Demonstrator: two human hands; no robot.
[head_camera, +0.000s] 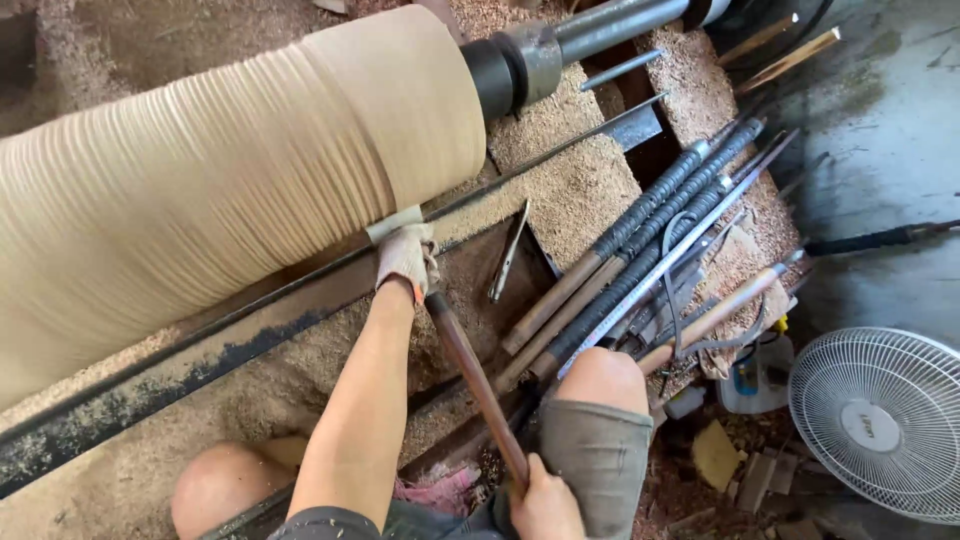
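A large pale wooden cylinder (220, 170) is mounted on a lathe and looks blurred with spin, with ridged rings along its surface. My left hand (407, 256), in a worn cloth glove, presses the front of a long turning tool (470, 370) onto the dark metal tool rest bar (300, 285) beside the wood. The tool's flat tip (395, 224) meets the cylinder near its right end. My bare right hand (545, 505) grips the brown wooden handle's rear end, low between my knees.
Several long chisels with wrapped handles (640, 250) lie on the sawdust-covered bench at the right. A metal caliper (508, 252) lies near the rest. The lathe's steel centre (530, 60) holds the wood's end. A white floor fan (885, 420) stands at the lower right.
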